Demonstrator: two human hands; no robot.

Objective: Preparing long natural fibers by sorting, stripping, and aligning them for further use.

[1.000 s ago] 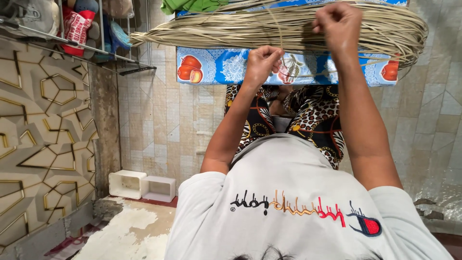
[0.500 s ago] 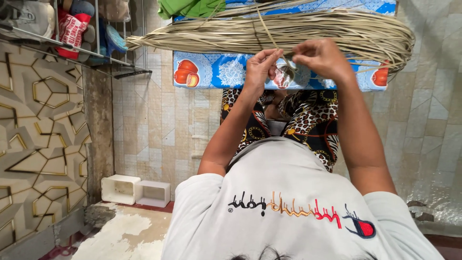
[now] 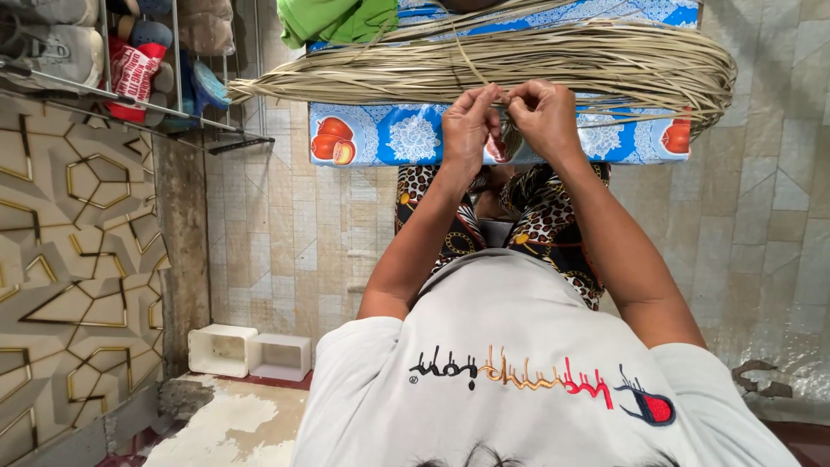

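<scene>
- A thick bundle of pale, straw-coloured reed strips [image 3: 536, 65] lies lengthwise across the blue patterned worktop [image 3: 398, 138], its loose ends fanning out to the left and its right end curving round.
- One thin strip [image 3: 471, 65] rises from between both hands.

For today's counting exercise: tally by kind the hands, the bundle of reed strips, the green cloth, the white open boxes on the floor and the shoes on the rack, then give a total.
Hands: 2, the left hand and right hand, both pinching strips
Bundle of reed strips: 1
Green cloth: 1
White open boxes: 2
Shoes on the rack: 1 clearly seen; others unclear
Total: 7
</scene>
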